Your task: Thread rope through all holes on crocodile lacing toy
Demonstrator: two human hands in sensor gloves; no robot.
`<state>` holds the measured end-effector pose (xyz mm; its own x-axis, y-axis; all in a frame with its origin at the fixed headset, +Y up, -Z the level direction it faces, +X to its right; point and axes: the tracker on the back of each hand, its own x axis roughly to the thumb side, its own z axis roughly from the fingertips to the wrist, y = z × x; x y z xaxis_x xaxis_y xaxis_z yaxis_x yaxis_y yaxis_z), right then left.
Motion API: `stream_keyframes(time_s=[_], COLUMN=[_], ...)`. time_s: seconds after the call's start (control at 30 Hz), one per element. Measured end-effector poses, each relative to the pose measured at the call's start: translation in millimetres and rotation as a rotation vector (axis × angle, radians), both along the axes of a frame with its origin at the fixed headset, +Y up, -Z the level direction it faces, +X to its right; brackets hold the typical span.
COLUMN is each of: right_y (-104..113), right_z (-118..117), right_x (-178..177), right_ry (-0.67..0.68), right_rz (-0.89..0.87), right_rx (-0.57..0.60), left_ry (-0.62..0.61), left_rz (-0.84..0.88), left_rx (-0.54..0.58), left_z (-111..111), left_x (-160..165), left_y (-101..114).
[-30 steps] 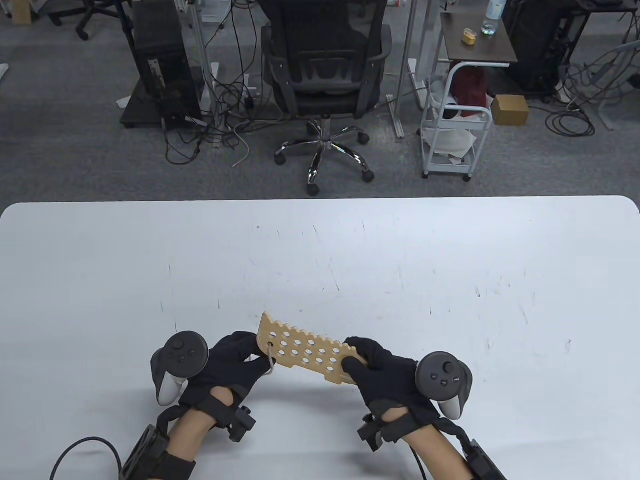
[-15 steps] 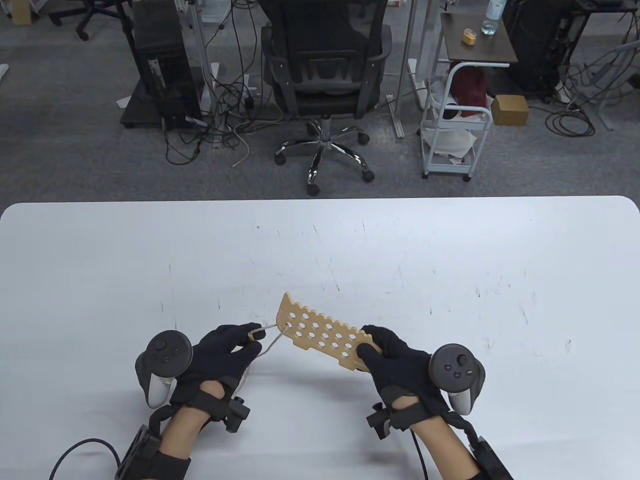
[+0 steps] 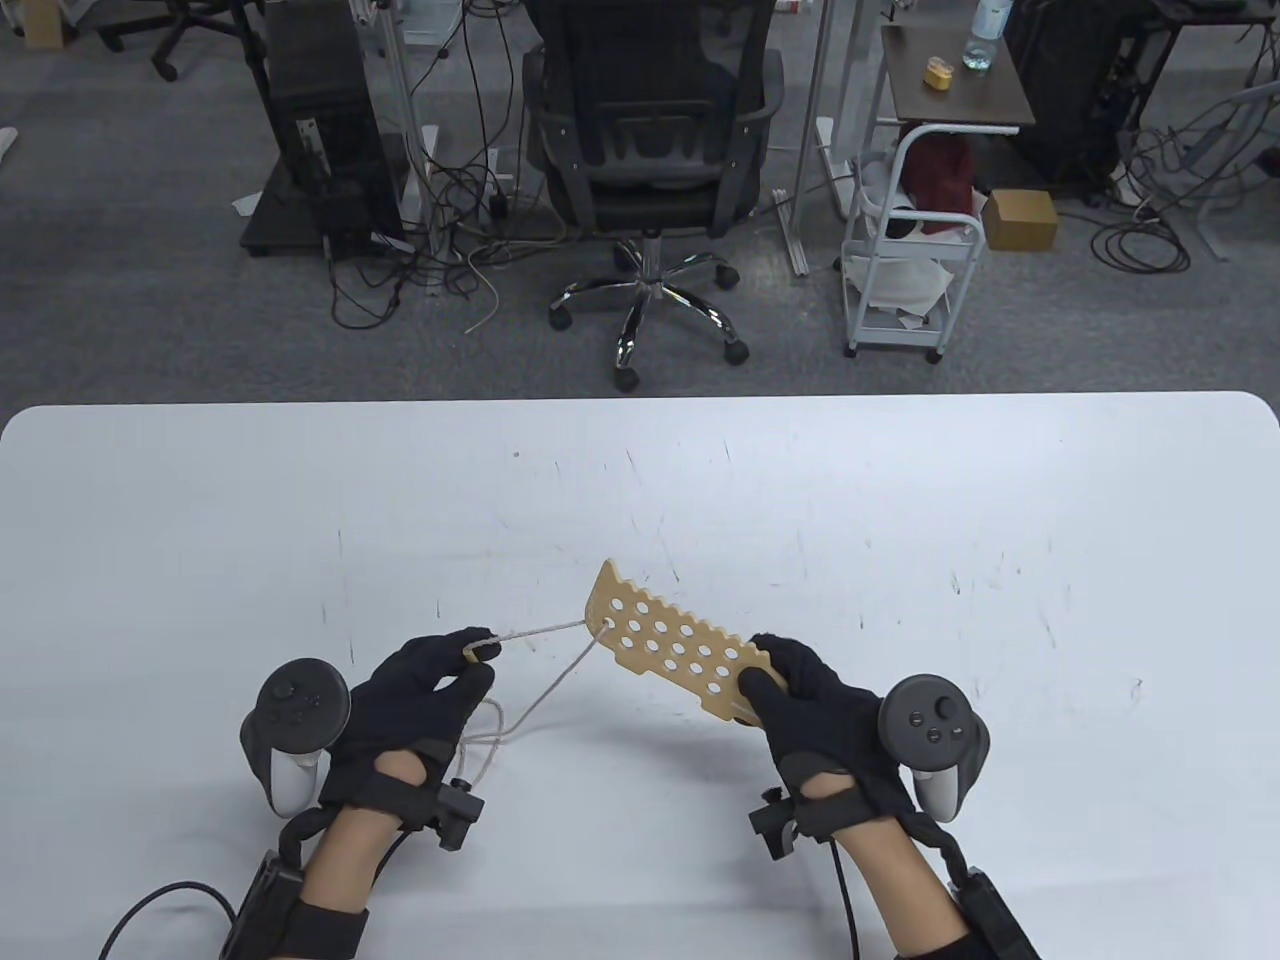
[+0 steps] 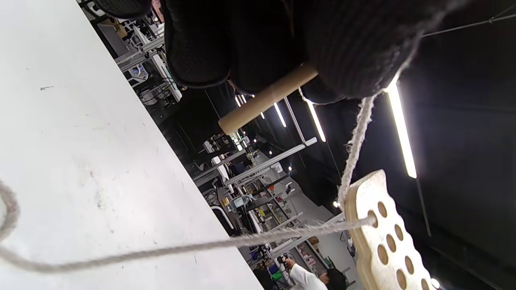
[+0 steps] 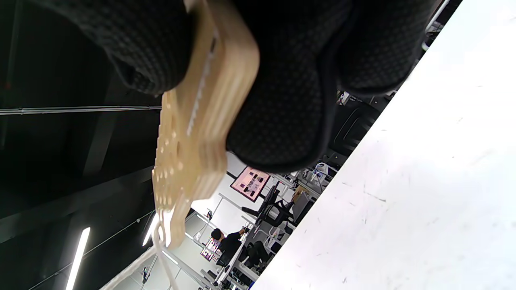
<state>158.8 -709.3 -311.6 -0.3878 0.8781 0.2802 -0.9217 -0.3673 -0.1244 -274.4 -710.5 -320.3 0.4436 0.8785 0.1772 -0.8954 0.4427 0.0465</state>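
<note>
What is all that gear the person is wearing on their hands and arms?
Both the left hand and the right hand wear black knit gloves. A dark round-topped tracker with buttons and a pale grey handle sits behind each. Black straps wrap the wrists and forearms, small black boxes are clipped at the wrists, and black cables trail off.

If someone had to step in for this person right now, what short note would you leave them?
Left hand: pinches the wooden needle at the rope's end, pulling the rope out to the left.
Right hand: holds the crocodile board by its near end, above the table.
Done: rope passes through one hole at the board's far end; slack trails to the table beside the left hand.
Left: every other visible hole is empty. Thread them one by one, keeping the right grip firm.
</note>
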Motion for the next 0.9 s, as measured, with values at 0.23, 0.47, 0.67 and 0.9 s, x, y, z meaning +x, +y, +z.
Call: stream_keyframes(time_s=[0.23,0.47,0.67,0.9], right_y=[-1.8,-2.7,-3.1,-3.6], right_z=[-4.4,-7.3,-9.6,-12.0], right_x=[9.5,16.7,24.7,30.7], right_ry=[-0.035,-0.065,-0.095,-0.12], right_rz=[-0.008,-0.009,-0.024,-0.02], right_rx=[-0.018,-0.028,-0.038,-0.045], left_ry=[0.033,0.054,0.076,0.101], left_rz=[0.045,0.077,0.114,0.156], left_rx=[0.01,0.02,0.025,0.035], left_z=[0.1,0.8,1.3,2.0], left_x=[-12.5,-19.9,-27.4,-36.8], left_y=[3.7,6.2,7.9,10.3])
